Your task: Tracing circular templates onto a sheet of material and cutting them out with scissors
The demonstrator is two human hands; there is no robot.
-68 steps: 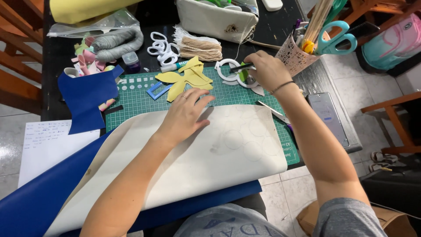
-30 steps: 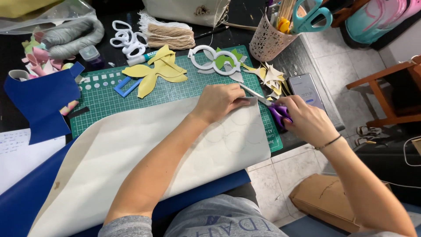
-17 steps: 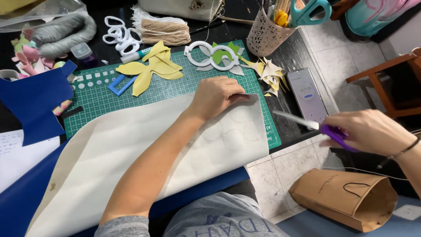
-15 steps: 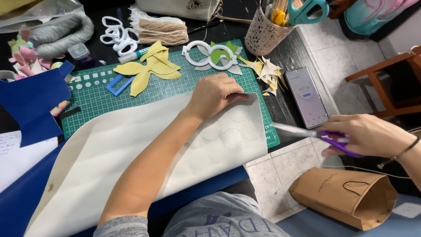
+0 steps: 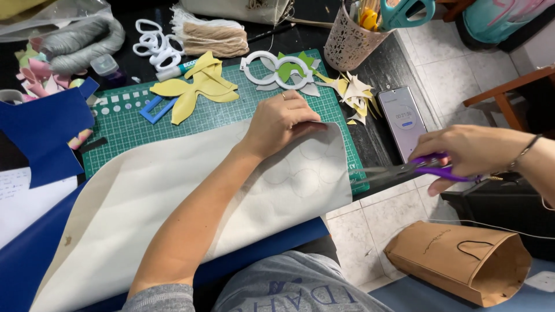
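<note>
Head view: your left hand [image 5: 283, 120] pins the cream sheet [image 5: 173, 190] at the cutting mat's [image 5: 144, 124] right edge; your right hand [image 5: 468, 153] grips purple scissors [image 5: 404, 169], blades nearly closed; traced circles remain uncut.

This looks like a home craft corner. A dark bench [image 5: 378, 63] carries a green cutting mat [image 5: 167, 124] strewn with yellow cut-outs [image 5: 199, 89], white rings [image 5: 274, 66] and paper scraps [image 5: 355, 95]. Behind the mat lie a bundle of tan twine [image 5: 214, 37], a grey yarn skein [image 5: 81, 40] and a glue pen [image 5: 176, 70]. A perforated pot [image 5: 350, 43] holds teal scissors [image 5: 404, 11] and pencils. A phone [image 5: 404, 118] rests by the mat. The floor [image 5: 358, 237] is tiled, with a brown paper bag [image 5: 462, 260] lying on it and wooden furniture legs [image 5: 503, 98] beside the bench.
</note>
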